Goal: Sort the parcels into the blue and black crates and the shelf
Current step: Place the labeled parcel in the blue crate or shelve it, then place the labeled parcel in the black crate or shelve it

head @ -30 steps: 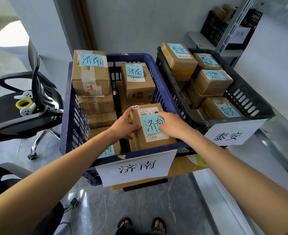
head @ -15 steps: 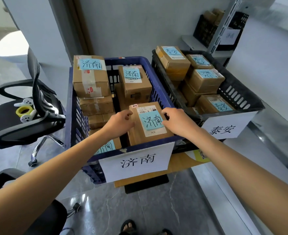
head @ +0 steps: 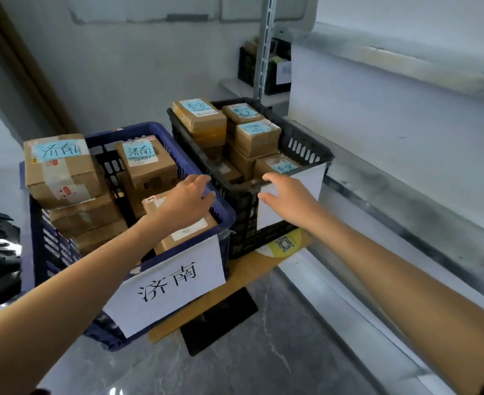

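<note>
Left hand (head: 184, 200) over parcel (head: 188, 231); right hand (head: 288, 198) free

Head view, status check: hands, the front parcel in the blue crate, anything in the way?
Left hand open, over front parcel. Right hand open, empty, at near rim of black crate. Parcel lies in blue crate, ungripped. Nothing blocking.

- Sign (head: 172, 286) on the blue crate (head: 226, 220): "济南".
- Blue notes (head: 59, 151) on the left parcel (head: 64, 178) and the middle parcel (head: 149, 175): "济南".
- Notes in the black crate (head: 306, 146): too blurred to read.
</note>
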